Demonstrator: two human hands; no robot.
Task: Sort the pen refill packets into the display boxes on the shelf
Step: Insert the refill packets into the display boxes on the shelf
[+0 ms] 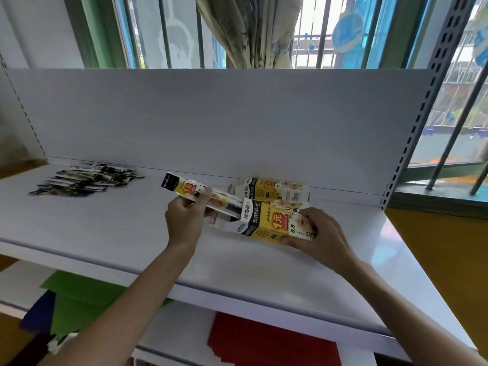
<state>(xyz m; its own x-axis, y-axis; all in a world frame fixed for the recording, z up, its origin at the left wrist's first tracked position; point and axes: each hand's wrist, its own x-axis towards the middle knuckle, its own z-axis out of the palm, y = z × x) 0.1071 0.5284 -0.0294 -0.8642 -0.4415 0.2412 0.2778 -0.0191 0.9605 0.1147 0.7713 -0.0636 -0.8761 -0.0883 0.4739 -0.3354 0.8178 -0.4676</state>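
Observation:
My left hand grips a bundle of long refill packets, yellow and white with black tops, whose right end reaches into the open end of a yellow and white display box. My right hand holds that box at its right end, lying on its side on the white shelf. A second display box of the same print lies behind it against the back panel. A loose heap of dark refill packets lies at the shelf's far left.
The white back panel rises behind the shelf, with a perforated upright at its right. A barred window and a curtain lie beyond. Below the shelf are green, blue and red sheets.

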